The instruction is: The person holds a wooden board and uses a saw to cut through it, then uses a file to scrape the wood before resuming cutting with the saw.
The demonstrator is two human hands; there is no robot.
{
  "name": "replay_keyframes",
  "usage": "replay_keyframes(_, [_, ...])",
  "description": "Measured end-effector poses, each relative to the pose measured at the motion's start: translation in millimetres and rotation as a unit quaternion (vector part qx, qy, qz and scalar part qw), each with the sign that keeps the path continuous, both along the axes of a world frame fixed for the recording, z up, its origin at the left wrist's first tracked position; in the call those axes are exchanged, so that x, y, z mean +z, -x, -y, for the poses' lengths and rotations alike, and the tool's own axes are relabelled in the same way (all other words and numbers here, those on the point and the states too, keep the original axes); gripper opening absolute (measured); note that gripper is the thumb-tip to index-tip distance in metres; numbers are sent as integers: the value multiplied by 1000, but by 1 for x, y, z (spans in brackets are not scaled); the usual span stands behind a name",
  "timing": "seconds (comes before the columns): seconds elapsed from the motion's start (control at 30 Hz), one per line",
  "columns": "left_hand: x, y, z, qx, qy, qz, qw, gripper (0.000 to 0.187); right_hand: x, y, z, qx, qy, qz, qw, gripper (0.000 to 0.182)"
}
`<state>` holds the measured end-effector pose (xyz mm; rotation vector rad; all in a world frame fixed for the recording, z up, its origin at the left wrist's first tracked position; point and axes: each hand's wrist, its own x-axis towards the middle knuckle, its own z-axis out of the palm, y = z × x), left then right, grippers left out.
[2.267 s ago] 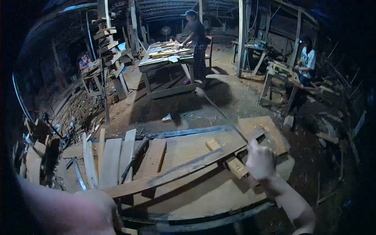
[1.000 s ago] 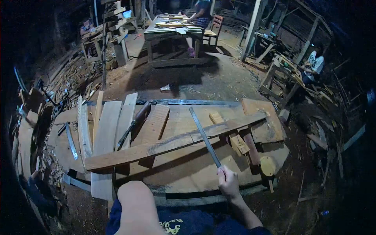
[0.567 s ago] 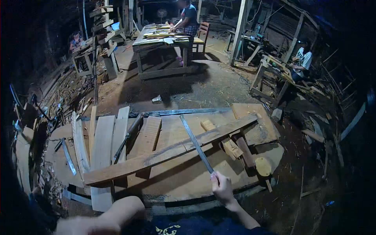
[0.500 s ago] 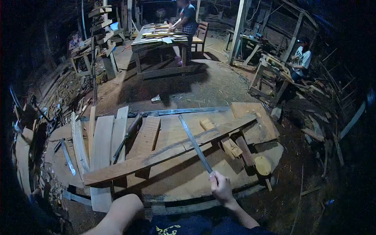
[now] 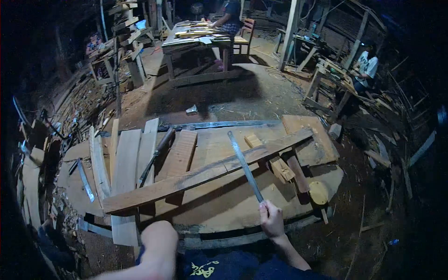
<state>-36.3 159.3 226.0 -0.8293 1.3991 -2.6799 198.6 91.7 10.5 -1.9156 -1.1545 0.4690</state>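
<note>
My right hand (image 5: 272, 219) is closed around the near end of a steel ruler (image 5: 246, 165), a long flat metal strip with a rounded far end. The ruler slants away to the left, above a long wooden board (image 5: 200, 176) lying diagonally over the work surface. Wood blocks (image 5: 282, 169) sit under the board's right part. At the lower left is a rounded bare limb (image 5: 159, 238), perhaps a knee; my left hand's fingers do not show. Left of the ruler lie a chisel-like tool with a wooden handle (image 5: 164, 141) and a ridged wood block (image 5: 181, 151).
Pale planks (image 5: 125, 161) lie on the left of the wooden work surface (image 5: 224, 219). A metal blade (image 5: 85, 181) lies farther left. A round yellow piece (image 5: 318, 192) sits at the right edge. Beyond are a table (image 5: 198, 43) with one person and a bench (image 5: 333, 74) with another.
The whole view has shifted slightly, with the bench things appearing higher and to the right. My right hand still holds the ruler over the board.
</note>
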Motion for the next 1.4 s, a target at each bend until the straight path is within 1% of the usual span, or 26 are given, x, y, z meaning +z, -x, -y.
replay_keyframes(0.07, [1, -26, 1, -218, 90, -25, 972, 26, -2, 0, 0, -10, -32, -16, 999, 25])
replay_keyframes(0.1, [-9, -37, -4, -259, 107, -108, 954, 28, -3, 0, 0, -3, -29, -17, 999, 25])
replay_keyframes(0.13, [-21, -13, -8, -184, 225, -332, 897, 29, -3, -1, 0, -1, -25, -1, 1000, 24])
replay_keyframes(0.23, [-36, -7, -8, -153, 214, -351, 899, 23, -5, -3, 2, 12, -7, 36, 999, 24])
replay_keyframes(0.27, [-34, -9, -9, -141, 205, -362, 898, 21, 16, 7, -6, 21, -2, 36, 999, 24])
replay_keyframes(0.33, [-28, -14, -12, -116, 182, -387, 897, 18, -46, -12, 3, -3, -60, 15, 998, 24])
replay_keyframes(0.37, [-25, -17, -13, -103, 168, -400, 895, 18, -17, -3, 3, -1, -33, 42, 999, 23])
replay_keyframes(0.57, [17, -51, 1, -53, 97, -468, 877, 28, -3, -1, 8, -10, -33, -4, 999, 23])
replay_keyframes(0.6, [47, -66, 34, 89, 418, -488, 761, 24, 0, -1, 8, -7, -4, -13, 1000, 24])
replay_keyframes(0.63, [74, -80, 66, 218, 682, -440, 542, 22, -5, -3, 8, -5, -2, -13, 1000, 24])
replay_keyframes(0.67, [87, -85, 80, 317, 854, -332, 247, 22, -13, -6, 8, 4, -8, 1, 1000, 25])
replay_keyframes(0.7, [88, -84, 77, 316, 855, -330, 244, 22, -14, -6, 7, 12, -13, 15, 1000, 25])
replay_keyframes(0.73, [89, -80, 74, 180, 877, -346, 279, 21, -13, -4, 7, 5, -11, 6, 1000, 26])
replay_keyframes(0.77, [79, -71, 70, 179, 877, -348, 280, 21, -13, -4, 6, 9, -16, 12, 1000, 26])
replay_keyframes(0.8, [56, -58, 60, -39, 789, -398, 466, 19, -17, -5, 7, 12, -21, 17, 1000, 26])
replay_keyframes(0.83, [22, -39, 47, -254, 630, -411, 608, 18, -38, -10, 6, 16, -48, 10, 999, 25])
replay_keyframes(0.87, [-46, -9, 26, -365, 298, -393, 790, 17, -30, -7, 6, 15, -46, 12, 999, 25])
replay_keyframes(0.9, [-40, 11, 17, -368, 299, -388, 790, 17, -16, 0, 4, 6, -40, 15, 999, 25])
replay_keyframes(0.93, [-23, 26, 2, -186, 313, -373, 853, 23, -7, 3, 5, -3, -33, 19, 999, 25])
replay_keyframes(0.97, [-4, 38, -14, 2, 317, -344, 884, 29, -6, 2, 6, 3, -10, 13, 1000, 25])
replay_keyframes(1.0, [3, 42, -26, 190, 312, -304, 880, 36, -4, 2, 7, 3, -5, 20, 1000, 25])
replay_keyframes(1.1, [-30, 94, -28, 160, 325, -300, 883, 37, -1, 3, 8, 1, -5, -28, 1000, 25])
replay_keyframes(1.2, [-44, 118, -42, 123, 330, -327, 877, 40, -8, -2, 6, 19, 15, 2, 1000, 23])
replay_keyframes(1.27, [-69, 199, -57, 101, 335, -343, 872, 41, -4, 3, -1, 26, 19, 22, 999, 23])
replay_keyframes(1.3, [-57, 131, -71, 88, 337, -350, 870, 42, -5, 7, -1, 35, 10, 48, 998, 23])
replay_keyframes(1.4, [-67, 114, -97, 52, 329, -352, 874, 44, -12, 12, -7, 42, 48, 134, 989, 23])
